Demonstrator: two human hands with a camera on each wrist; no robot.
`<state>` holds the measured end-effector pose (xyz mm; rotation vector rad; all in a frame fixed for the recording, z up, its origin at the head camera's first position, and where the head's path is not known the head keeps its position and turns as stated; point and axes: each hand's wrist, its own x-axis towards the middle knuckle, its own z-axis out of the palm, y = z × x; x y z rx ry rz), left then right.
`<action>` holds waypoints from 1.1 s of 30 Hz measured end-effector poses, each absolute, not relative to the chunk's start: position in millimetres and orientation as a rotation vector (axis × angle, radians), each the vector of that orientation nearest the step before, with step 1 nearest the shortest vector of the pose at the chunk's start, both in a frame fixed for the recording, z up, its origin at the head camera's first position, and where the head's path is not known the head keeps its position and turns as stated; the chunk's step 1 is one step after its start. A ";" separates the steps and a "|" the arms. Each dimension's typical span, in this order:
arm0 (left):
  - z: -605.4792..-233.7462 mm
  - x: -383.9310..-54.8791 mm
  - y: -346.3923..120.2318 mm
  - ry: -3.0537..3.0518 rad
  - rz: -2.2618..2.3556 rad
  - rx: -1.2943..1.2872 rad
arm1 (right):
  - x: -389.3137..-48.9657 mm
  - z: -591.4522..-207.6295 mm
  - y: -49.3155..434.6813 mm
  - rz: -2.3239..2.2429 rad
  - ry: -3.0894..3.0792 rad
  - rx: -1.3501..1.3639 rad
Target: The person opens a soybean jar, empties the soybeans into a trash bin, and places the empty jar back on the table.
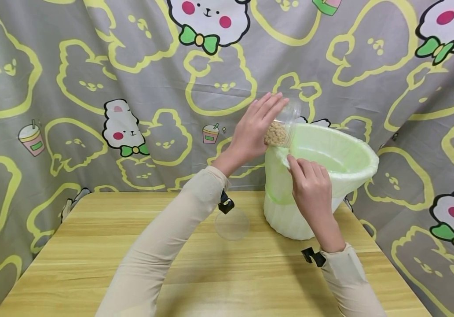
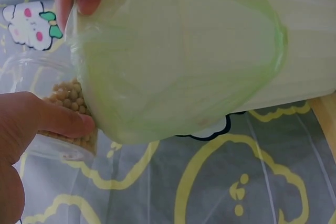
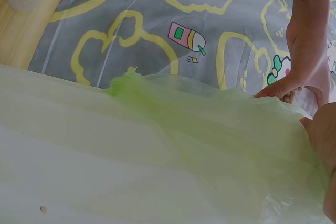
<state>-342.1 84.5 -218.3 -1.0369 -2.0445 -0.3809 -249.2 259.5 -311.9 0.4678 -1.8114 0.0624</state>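
My left hand (image 1: 252,130) grips a clear plastic jar (image 1: 290,112) tipped on its side at the left rim of a trash can. Pale round soybeans (image 1: 276,133) lie along the jar's lower side; in the left wrist view the thumb presses across the jar beside the beans (image 2: 68,95). A thin green bin liner (image 1: 280,176) lines the white trash can (image 1: 286,220) and folds over its rim. With curled fingers, my right hand (image 1: 312,189) pinches the lined rim close to the jar. The jar's mouth is partly hidden by the liner.
A clear round lid (image 1: 232,224) lies on the wooden table (image 1: 132,246), left of the trash can. Behind hangs a grey curtain (image 1: 159,88) with cartoon prints, close to the can's back. Black wrist mounts (image 1: 225,203) sit on both sleeves.
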 end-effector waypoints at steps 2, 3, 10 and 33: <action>-218.2 -341.3 85.4 -2.037 -0.367 -1.045 | -249.0 -311.9 259.5 0.063 -1.813 0.469; -218.2 -340.9 85.7 -2.033 -0.360 -1.048 | -248.9 -311.9 259.4 0.062 -1.815 0.469; -219.9 -340.5 88.4 -2.007 -0.330 -1.059 | -249.2 -312.7 259.6 0.068 -1.812 0.469; -210.8 -330.5 94.9 -1.935 -0.158 -1.080 | -249.5 -311.8 260.0 0.083 -1.806 0.477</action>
